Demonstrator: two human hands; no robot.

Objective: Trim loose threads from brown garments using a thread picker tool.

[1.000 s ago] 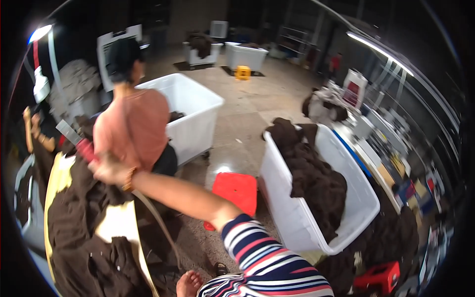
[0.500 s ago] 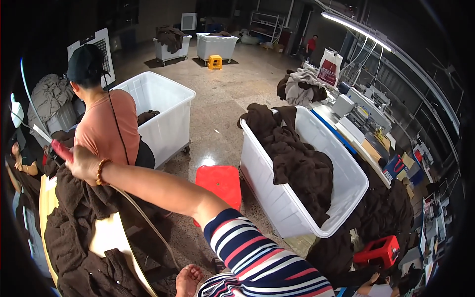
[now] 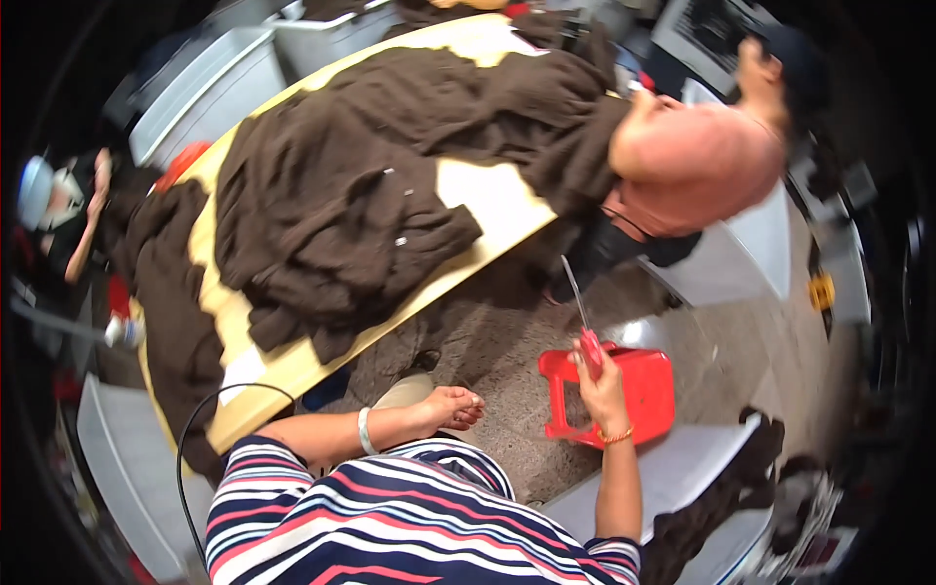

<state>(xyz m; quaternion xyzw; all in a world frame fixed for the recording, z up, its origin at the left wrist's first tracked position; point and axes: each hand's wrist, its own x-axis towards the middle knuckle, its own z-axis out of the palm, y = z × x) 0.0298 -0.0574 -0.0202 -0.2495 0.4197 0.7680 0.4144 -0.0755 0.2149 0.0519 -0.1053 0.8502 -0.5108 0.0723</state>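
Note:
My right hand (image 3: 603,392), with a beaded bracelet at the wrist, is closed round the red handle of a tool (image 3: 590,351). A long thin metal blade (image 3: 573,288) points away from it; the tool's exact kind is hard to make out. My left hand (image 3: 451,409) hangs in front of my body, fingers curled in, with nothing visible in them and a pale bangle behind. Beyond it, dark brown fleecy garments (image 3: 322,205) lie heaped and crumpled on a pale yellow table (image 3: 502,210). Neither hand touches them. Small white spots dot the cloth.
A red plastic stool (image 3: 643,395) stands beyond my right hand. At the table's far right is a person in a salmon shirt (image 3: 707,161); another person's arm (image 3: 88,219) shows at far left. White bins stand around, including one (image 3: 210,93) behind the table. A black cord (image 3: 182,468) arcs beside my left arm.
My view has swung left and down onto the table. My right arm, stretched out far to the left before, is now drawn back to my right side, still holding the red-handled tool.

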